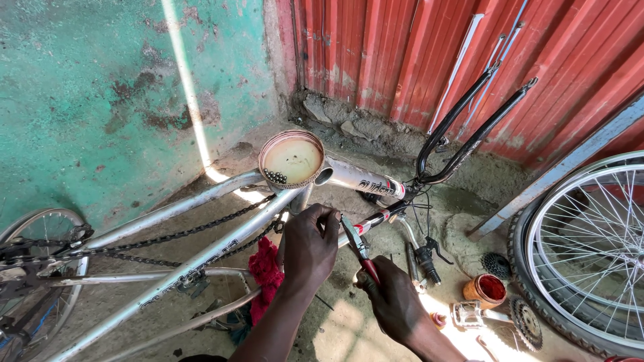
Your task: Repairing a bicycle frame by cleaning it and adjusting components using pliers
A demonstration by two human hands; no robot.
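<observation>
- Fingers (pixel 325 218) of the left hand (pixel 310 247) were curled inward and pinched together against the frame's bottom bracket area, just under the seat tube; what small part they gripped was hidden by the knuckles.
- Fingers of the right hand (pixel 397 302) were wrapped tight round the red handles of a pair of pliers (pixel 355 245), whose dark nose pointed up toward the left fingertips, probably so 1 hand could steady the spot while the other worked on it.
- Bicycle frame (pixel 201 251), silver and upside down, lay across the view, which put the bottom bracket within easy reach from above.
- Shallow round tin (pixel 292 159) sat on top of the frame, just above the hands, with a cluster of small steel ball bearings (pixel 275 177) gathered at its lower left edge; the dish likely kept them from rolling off.
- Chain (pixel 181 233) hung slack along the frame toward the rear wheel (pixel 37 231) at the left.
- Red rag (pixel 266 268) was draped on the frame just left of the left wrist.
- Black handlebars (pixel 463 127) stuck up toward a red corrugated wall (pixel 402 47).
- Ground (pixel 335 328) at the right carried an orange pot of red grease (pixel 484 289), 2 toothed sprockets (pixel 526 323), a pedal (pixel 467 313) and a loose spoked wheel (pixel 590 255), all near the right hand.
</observation>
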